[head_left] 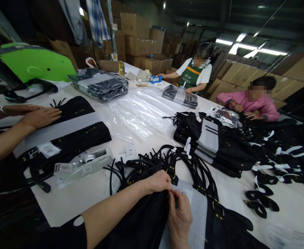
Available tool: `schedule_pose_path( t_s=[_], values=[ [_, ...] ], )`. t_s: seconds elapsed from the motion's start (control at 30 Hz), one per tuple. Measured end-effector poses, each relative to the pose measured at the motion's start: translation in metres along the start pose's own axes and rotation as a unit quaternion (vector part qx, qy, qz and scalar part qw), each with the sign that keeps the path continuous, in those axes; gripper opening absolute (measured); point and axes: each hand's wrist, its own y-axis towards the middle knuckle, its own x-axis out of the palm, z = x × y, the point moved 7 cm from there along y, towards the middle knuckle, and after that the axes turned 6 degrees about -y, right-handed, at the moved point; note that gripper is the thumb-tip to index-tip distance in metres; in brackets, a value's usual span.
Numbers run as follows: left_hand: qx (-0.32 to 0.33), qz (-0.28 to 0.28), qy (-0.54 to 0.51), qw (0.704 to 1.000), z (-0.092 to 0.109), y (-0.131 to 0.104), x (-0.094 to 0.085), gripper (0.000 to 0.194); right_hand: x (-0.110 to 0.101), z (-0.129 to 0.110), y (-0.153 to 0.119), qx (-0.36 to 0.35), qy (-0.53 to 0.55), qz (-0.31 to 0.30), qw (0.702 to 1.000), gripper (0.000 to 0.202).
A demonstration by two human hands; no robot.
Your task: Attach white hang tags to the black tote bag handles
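My left hand [158,182] is closed in a pinch at the near edge of the table. Right against it, my right hand [179,212] pinches too, thumb and forefinger together. Between the fingertips shows the corner of a white printed tag [187,194]; any string there is too small to see. Under both hands lies a black bag [141,221] with gold-coloured metal fittings and a sheet of pale wrapping paper [199,211]. Several black straps [206,173] bunch just beyond my hands.
Stacked black bags [227,152] lie to the right, near loose straps [260,199]. A tape dispenser [89,166] stands left. A co-worker's hands [41,116] rest on another bag [76,110]. Clear plastic sheets [139,110] cover mid-table. Two people [193,74] work across the table.
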Motion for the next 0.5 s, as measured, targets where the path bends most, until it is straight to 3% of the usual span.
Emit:
schedule_pose_path(
  t_s=[0.33,0.5],
  values=[
    [-0.015,0.005,-0.045,0.999,-0.004,0.002,0.000,0.005,0.007,0.011,-0.002,0.063,0.071,-0.026,0.995,0.023],
    [0.001,0.006,-0.048,0.999,-0.005,0.000,0.002,0.004,0.010,0.015,-0.012,0.047,0.033,0.071,0.996,0.018]
  ],
)
